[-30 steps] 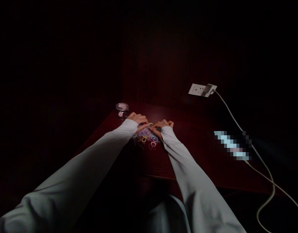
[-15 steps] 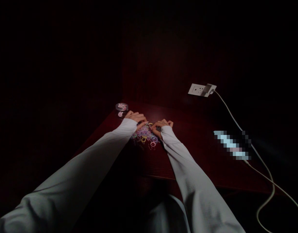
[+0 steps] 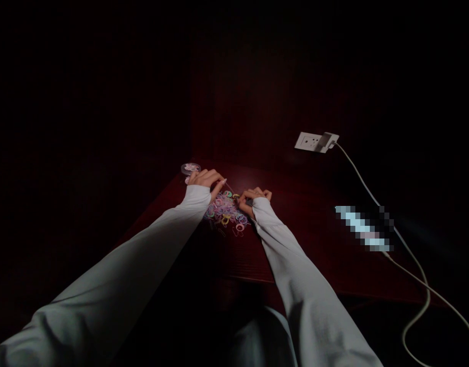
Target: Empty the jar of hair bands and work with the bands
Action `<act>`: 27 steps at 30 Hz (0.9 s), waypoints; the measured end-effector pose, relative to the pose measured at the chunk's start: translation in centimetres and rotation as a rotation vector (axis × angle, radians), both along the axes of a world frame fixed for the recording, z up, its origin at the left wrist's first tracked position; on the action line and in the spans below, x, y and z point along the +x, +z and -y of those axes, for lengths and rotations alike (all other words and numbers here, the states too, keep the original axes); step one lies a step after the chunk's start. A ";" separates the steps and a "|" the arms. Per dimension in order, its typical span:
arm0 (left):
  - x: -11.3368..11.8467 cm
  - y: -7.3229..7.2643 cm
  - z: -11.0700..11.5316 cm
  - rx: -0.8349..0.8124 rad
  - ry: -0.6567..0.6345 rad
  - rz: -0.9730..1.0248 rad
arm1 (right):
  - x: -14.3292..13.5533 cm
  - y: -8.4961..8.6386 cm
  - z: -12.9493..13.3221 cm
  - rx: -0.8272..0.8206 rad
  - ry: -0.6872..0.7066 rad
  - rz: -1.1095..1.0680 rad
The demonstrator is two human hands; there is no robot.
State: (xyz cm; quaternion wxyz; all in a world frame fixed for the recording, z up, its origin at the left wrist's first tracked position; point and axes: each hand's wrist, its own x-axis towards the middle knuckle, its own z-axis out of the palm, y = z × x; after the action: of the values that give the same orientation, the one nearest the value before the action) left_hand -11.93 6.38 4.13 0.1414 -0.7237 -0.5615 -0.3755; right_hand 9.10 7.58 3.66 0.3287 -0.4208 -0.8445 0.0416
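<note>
A pile of small coloured bands and rings (image 3: pixel 222 206), pink, purple, yellow and green, lies on the dark red table (image 3: pixel 249 262). Above its left side is my left hand (image 3: pixel 209 181), thumb and forefinger pinched on one end of a thin band (image 3: pixel 229 187). This band stretches across to my right hand (image 3: pixel 254 197), whose fingers are closed on its other end at the right side of the pile. A round clear container with a pink-patterned lid (image 3: pixel 191 167) stands behind my left hand, partly hidden by it.
A phone-like device (image 3: pixel 362 228), its screen pixelated, lies on the right of the table with a pale cable (image 3: pixel 413 275) attached. On the wall behind, a white socket (image 3: pixel 308 141) holds a plugged-in charger (image 3: pixel 329 141) with a cable.
My left hand has moved left and slightly up, away from my right hand, and a thin band now shows stretched between them. My right hand has barely moved.
</note>
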 end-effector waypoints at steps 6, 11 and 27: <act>0.4 0.0 0.3 -0.072 -0.079 -0.081 | -0.1 -0.3 -0.2 0.004 0.019 0.021; 0.5 -0.1 0.2 -0.121 -0.181 -0.189 | 0.0 -1.1 -0.6 0.023 -0.004 0.028; 0.5 -0.2 0.2 -0.195 -0.287 -0.076 | 0.6 -2.0 -1.9 -0.066 0.065 -0.011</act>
State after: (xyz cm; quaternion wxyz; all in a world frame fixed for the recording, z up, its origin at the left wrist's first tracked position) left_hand -11.39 6.13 3.96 0.0366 -0.8203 -0.4807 -0.3078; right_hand 9.69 9.45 1.67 0.3180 -0.4036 -0.8539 0.0822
